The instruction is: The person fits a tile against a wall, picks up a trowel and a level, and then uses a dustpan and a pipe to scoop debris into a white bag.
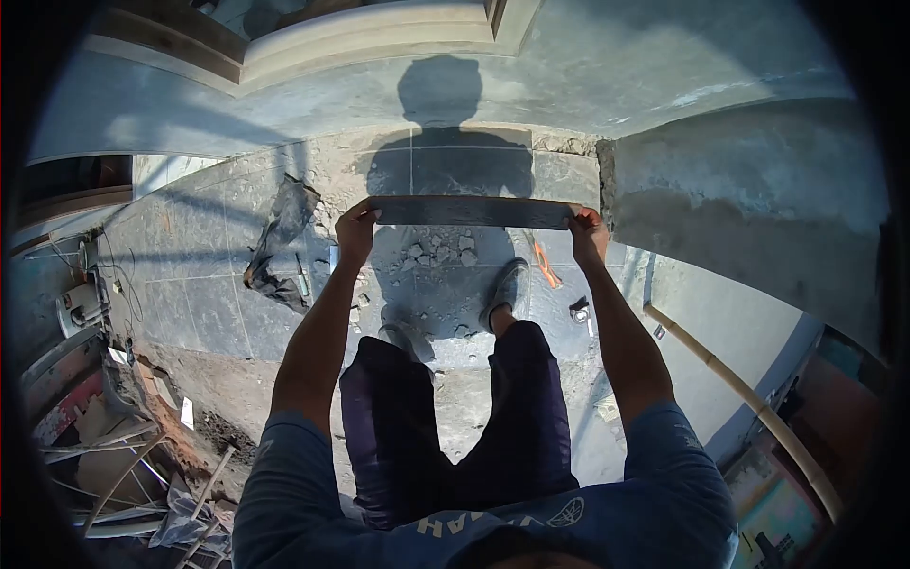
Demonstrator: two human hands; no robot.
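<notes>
A long, narrow dark grey tile strip point(464, 211) is held level in front of me, one end in each hand. My left hand point(355, 230) is closed on its left end, the thumb lying on the face. At the opposite end my right hand point(589, 235) pinches the strip between thumb and fingers. Beneath it, broken mortar lumps point(441, 250) lie on the grey floor tiles point(204, 303). An orange-handled tool point(545, 265) rests on the floor below my right hand. My shoes point(509, 289) stand among the rubble.
A crumpled dark bag point(282, 242) lies to the left. Near the right foot sits a small tape-measure-like object point(580, 310). A bamboo pole point(749, 394) slants along the right. Plastered walls point(664, 66) stand ahead, and scrap wood point(123, 455) is piled at lower left.
</notes>
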